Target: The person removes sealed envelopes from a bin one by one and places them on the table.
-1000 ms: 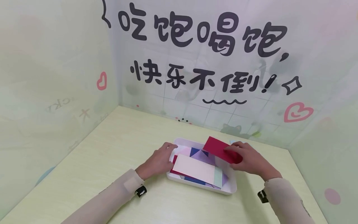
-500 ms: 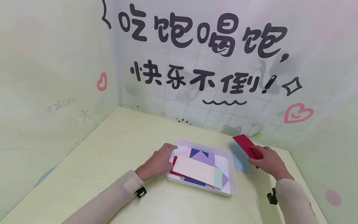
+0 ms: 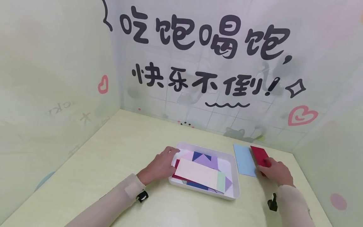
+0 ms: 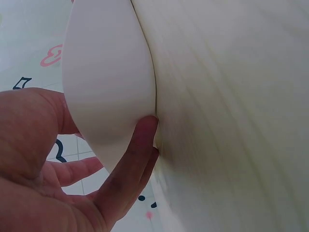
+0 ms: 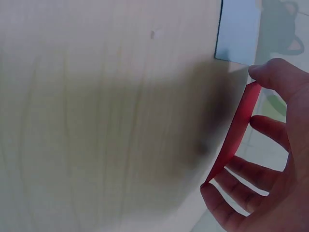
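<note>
At the left side of a shallow white tray (image 3: 202, 193), my left hand (image 3: 159, 166) grips the wall. The left wrist view has its thumb behind the tray wall (image 4: 111, 58) and fingertips low on the outer face. My right hand (image 3: 277, 171) holds a red rectangular card (image 3: 258, 154) by its edges, beside a light blue card (image 3: 245, 161) lying on the table. In the right wrist view the red card (image 5: 237, 128) is seen nearly edge-on, slightly bowed, between thumb and fingers. Inside the tray lie a cream card (image 3: 195, 171), another red one (image 3: 177, 164) beneath it, and purple and navy pieces.
The pale wooden table (image 3: 136, 135) is enclosed by printed walls at the back and both sides. A pale green piece (image 3: 221, 181) shows at the right end of the cream card. The back wall (image 3: 181, 94) stands close behind the light blue card.
My right hand has carried the red card from above the tray to the right and lowered it beside the light blue card. The left hand has stayed at the tray.
</note>
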Tool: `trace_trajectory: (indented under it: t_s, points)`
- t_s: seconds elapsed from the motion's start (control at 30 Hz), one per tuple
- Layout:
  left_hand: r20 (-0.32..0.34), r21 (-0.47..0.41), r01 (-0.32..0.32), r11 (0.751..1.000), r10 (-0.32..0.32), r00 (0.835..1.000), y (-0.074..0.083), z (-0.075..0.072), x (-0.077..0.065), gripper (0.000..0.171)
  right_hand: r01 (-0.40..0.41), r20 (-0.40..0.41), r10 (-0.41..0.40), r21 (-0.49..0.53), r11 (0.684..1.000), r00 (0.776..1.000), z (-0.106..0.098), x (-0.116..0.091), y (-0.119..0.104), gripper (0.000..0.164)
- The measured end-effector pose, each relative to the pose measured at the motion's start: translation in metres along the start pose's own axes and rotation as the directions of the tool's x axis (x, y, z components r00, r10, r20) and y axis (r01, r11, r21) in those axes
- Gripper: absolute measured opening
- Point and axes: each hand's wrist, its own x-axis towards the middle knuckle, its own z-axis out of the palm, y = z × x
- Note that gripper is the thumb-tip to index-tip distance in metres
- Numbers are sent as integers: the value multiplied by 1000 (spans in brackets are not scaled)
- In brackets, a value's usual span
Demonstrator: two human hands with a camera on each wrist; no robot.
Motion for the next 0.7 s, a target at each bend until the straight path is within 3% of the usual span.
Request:
trace_trajectory:
  t_s: [0.7]
  points:
    - [3, -2, -5, 1000, 5, 1000, 0, -1, 0, 62, -68, 30, 69, -51, 996, 997, 13, -2, -6, 74]
